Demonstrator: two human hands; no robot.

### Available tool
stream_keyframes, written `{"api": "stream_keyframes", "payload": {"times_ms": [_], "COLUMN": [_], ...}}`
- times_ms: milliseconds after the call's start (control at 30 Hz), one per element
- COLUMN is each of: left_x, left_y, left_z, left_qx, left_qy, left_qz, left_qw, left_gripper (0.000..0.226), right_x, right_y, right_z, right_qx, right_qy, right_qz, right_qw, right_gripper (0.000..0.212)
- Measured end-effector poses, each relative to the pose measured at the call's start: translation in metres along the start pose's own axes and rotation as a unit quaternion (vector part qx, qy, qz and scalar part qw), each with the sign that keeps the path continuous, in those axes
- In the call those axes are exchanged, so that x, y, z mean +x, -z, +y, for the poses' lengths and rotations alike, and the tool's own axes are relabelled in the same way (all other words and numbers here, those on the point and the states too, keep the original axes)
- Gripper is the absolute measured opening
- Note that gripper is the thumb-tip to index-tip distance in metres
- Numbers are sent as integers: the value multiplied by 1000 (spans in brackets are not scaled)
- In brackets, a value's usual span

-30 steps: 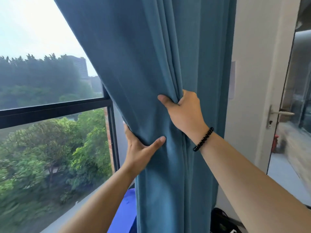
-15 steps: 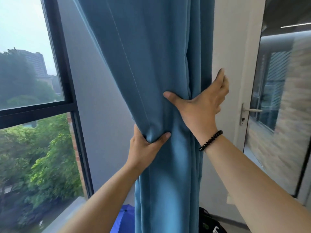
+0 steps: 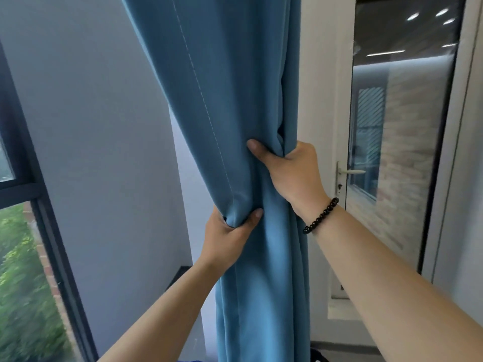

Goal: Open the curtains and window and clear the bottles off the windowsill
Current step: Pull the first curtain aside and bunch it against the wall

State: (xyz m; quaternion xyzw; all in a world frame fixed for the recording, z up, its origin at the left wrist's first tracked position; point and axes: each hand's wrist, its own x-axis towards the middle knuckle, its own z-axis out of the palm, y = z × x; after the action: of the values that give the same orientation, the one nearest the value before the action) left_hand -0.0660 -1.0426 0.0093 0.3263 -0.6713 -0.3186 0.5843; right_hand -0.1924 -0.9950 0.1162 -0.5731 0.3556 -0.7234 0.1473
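- Two forearms reach in from the bottom edge, the nearest things in view; the right wrist wears a dark beaded bracelet (image 3: 321,216).
- Lower of the pair, the left hand (image 3: 228,237) is closed around a bunch of the blue curtain (image 3: 222,100), thumb pressed over the front of the fold; it seems to gather the cloth's free edge into a column.
- Higher up, the right hand (image 3: 292,171) is wrapped round the bundle from the side, thumb across the front and fingers out of sight behind the folds. Two grips stacked like this probably keep the drape compact as it is pushed toward the wall.
- Behind the curtain stands a plain pale wall (image 3: 104,126); the cloth hangs in front of it, well clear of the glass.
- Farther right is a white glazed door (image 3: 407,142) with a lever handle (image 3: 350,171).
- At the far left only a strip of the window (image 3: 15,270) and its dark frame shows, greenery beyond.
- Neither the windowsill nor any bottles are in view, and no window catch can be made out.
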Motion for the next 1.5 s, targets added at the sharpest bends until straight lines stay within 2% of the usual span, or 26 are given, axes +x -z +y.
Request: {"api": "stream_keyframes", "payload": {"times_ms": [167, 300, 400, 600, 700, 767, 867, 933, 1000, 1067, 1200, 1267, 1400, 1500], "left_x": [21, 42, 61, 106, 131, 148, 174, 190, 203, 214, 237, 248, 263, 276], "left_y": [-16, -28, -38, -60, -67, -72, -84, -91, -100, -108, -128, -136, -143, -147], "left_z": [-11, -22, -34, -57, -68, -72, -80, -87, -95, -102, -121, -130, -141, -148], "left_qx": [-2, -9, -11, 30, 29, 2, -5, 1, 6, 6, 23, 26, 7, 9], "left_qy": [-22, -24, -33, -37, -37, -37, -33, -27, -22, -27, -40, -45, -28, -11], "left_qz": [2, 10, 11, 84, 78, 55, 46, 53, 59, 72, 115, 121, 115, 115], "left_qw": [1000, 1000, 999, 995, 996, 998, 998, 998, 998, 997, 992, 991, 993, 993], "left_gripper": [20, 14, 43, 106, 108, 96, 85, 85, 84, 83, 88, 88, 82, 81], "right_x": [23, 44, 61, 104, 125, 139, 167, 182, 193, 205, 230, 237, 251, 265], "right_y": [0, 1, 3, 11, 13, 12, 12, 15, 20, 25, 35, 40, 42, 39], "right_z": [20, 36, 49, 80, 96, 108, 135, 148, 160, 171, 199, 214, 229, 239], "right_qx": [2, 5, 7, 10, 6, -8, -83, -113, -118, -82, 16, 29, 37, 32], "right_qy": [4, -2, -3, 3, 14, 34, 24, -10, -13, 9, -36, -39, -31, -20], "right_qz": [13, 13, 15, 17, 19, 52, 109, 104, 90, 62, -45, -54, -51, -49], "right_qw": [1000, 1000, 1000, 1000, 1000, 998, 990, 988, 989, 995, 998, 997, 998, 998], "right_gripper": [10, 9, 10, 9, 12, 26, 84, 112, 124, 116, 48, 30, 26, 35]}}
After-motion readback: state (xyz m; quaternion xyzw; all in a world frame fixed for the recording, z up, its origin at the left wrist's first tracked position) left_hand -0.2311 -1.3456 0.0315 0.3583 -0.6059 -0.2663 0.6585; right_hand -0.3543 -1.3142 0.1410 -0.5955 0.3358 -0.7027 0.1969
